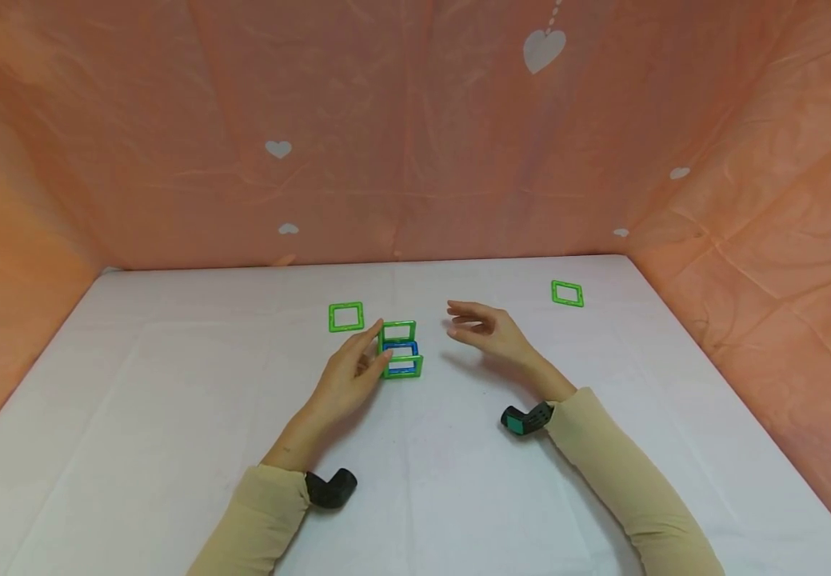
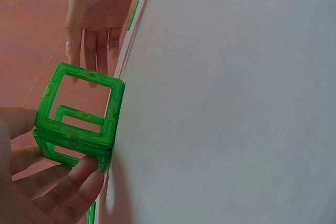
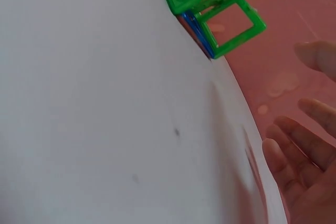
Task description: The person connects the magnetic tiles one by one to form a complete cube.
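Note:
My left hand (image 1: pixel 346 380) grips the left side of a small box-like frame of magnetic tiles (image 1: pixel 402 374), its thumb at the front and fingers toward the back. The standing tiles are green, and a blue tile (image 1: pixel 415 346) lies low between them. In the left wrist view, the fingertips (image 2: pixel 94 174) touch the green tiles (image 2: pixel 113 114). Off to the right, my right hand (image 1: pixel 490 330) hovers above the table with nothing in it, fingers loosely bent and apart from the tiles. The right wrist view also has this hand (image 3: pixel 310 166), below and right of the tiles.
A loose green square tile (image 1: pixel 346 329) lies just behind and left of the box-like frame. Another green tile (image 1: pixel 568 303) lies at the far right of the white table (image 1: pixel 170 416). Orange cloth walls (image 1: pixel 386 144) with pale hearts stand along the back and sides.

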`<state>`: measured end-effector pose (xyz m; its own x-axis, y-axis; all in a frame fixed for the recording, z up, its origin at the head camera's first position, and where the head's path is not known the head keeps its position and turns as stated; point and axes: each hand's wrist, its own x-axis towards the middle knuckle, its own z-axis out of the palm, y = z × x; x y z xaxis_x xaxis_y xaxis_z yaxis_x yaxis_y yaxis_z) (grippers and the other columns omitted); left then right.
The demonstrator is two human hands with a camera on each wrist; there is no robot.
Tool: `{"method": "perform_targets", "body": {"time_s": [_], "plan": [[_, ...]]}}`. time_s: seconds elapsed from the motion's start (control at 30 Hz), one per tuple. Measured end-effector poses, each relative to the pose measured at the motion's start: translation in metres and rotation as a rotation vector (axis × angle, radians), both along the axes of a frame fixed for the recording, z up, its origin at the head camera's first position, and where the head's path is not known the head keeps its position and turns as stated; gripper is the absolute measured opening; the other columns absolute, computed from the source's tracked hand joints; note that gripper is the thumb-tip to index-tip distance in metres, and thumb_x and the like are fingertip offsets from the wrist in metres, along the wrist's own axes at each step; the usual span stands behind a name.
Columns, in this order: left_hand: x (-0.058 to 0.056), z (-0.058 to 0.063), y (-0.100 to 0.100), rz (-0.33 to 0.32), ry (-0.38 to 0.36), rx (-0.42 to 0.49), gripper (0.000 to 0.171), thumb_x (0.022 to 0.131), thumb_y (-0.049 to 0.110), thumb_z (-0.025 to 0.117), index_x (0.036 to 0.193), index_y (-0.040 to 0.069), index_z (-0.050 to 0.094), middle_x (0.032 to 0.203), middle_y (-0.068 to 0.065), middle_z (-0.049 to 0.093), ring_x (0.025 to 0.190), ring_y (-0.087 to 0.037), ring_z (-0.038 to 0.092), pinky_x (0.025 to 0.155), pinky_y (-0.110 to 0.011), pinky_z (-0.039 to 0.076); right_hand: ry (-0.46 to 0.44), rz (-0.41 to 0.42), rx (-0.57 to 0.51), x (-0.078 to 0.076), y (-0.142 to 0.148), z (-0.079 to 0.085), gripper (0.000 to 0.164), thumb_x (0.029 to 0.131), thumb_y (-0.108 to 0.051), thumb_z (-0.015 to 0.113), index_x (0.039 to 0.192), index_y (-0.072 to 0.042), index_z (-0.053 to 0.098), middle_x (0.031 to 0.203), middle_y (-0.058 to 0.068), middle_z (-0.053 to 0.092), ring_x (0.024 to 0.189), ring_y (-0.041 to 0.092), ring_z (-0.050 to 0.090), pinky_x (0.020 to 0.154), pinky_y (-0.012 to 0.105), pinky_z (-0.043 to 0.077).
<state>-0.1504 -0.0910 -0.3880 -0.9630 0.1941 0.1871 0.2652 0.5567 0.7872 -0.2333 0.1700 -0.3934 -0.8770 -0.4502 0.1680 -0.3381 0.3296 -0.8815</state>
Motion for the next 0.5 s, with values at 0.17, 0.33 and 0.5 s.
{"method": "perform_targets", "body": {"time_s": [0.17,0.33,0.5], "plan": [[-0.002,-0.002,0.000,0.003,-0.003,0.001,0.056,0.098,0.023,0.056,0.148,0.008,0.037,0.132,-0.013,0.054,0.085,-0.020,0.057,0.074,-0.031,0.047,-0.019,-0.046,0.021,-0.003,0.008,0.000,0.053,0.089,-0.010,0.068,0.137,0.001,0.049,0.135,0.019,0.055,0.122,0.033,0.054,0.102,0.048,0.043],[-0.002,-0.002,0.000,0.004,-0.004,0.002,0.056,0.098,0.023,0.056,0.148,0.008,0.037,0.133,-0.013,0.054,0.085,-0.020,0.057,0.074,-0.031,0.047,-0.019,-0.076,0.022,-0.005,0.016,-0.001,0.053,0.089,-0.013,0.069,0.136,0.000,0.051,0.134,0.017,0.057,0.121,0.031,0.055,0.101,0.044,0.044],[-0.002,-0.002,0.000,0.004,-0.008,-0.001,0.056,0.098,0.023,0.056,0.148,0.008,0.037,0.133,-0.013,0.053,0.085,-0.020,0.057,0.074,-0.031,0.047,-0.018,-0.107,0.000,-0.007,0.026,-0.002,0.052,0.088,-0.014,0.069,0.135,0.000,0.052,0.132,0.018,0.058,0.120,0.031,0.056,0.097,0.036,0.047]]}}
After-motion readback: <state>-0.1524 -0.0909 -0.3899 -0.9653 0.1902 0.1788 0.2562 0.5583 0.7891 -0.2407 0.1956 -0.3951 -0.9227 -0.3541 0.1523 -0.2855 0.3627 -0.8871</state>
